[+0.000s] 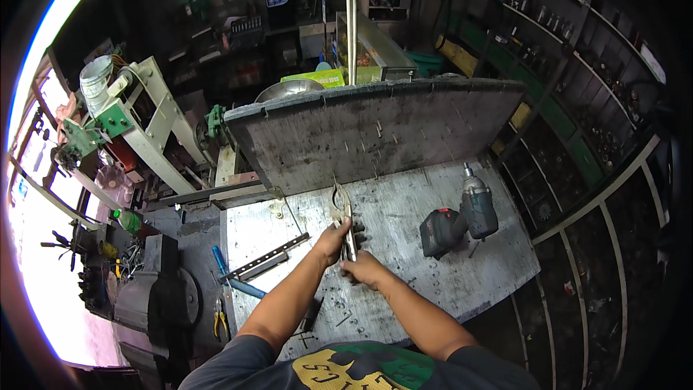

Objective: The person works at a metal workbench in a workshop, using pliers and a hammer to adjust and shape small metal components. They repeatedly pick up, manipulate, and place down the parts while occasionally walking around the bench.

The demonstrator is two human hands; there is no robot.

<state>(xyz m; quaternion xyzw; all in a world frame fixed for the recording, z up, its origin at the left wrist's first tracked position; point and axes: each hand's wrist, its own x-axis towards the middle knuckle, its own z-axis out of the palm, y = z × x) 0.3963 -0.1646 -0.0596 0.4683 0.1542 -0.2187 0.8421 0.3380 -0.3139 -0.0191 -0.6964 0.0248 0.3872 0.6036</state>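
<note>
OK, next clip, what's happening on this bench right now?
A person stands at a metal workbench and holds a pair of locking pliers with both hands: the left hand grips the handles, and the right hand is at their lower end. The pliers' jaws point away from the person. A cordless impact driver lies to the right, untouched, and a slotted metal bar lies to the left.

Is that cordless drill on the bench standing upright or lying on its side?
Lying on its side. The cordless drill rests flat on the metal workbench, its nose pointing away toward the raised plate, apart from both hands.
</note>
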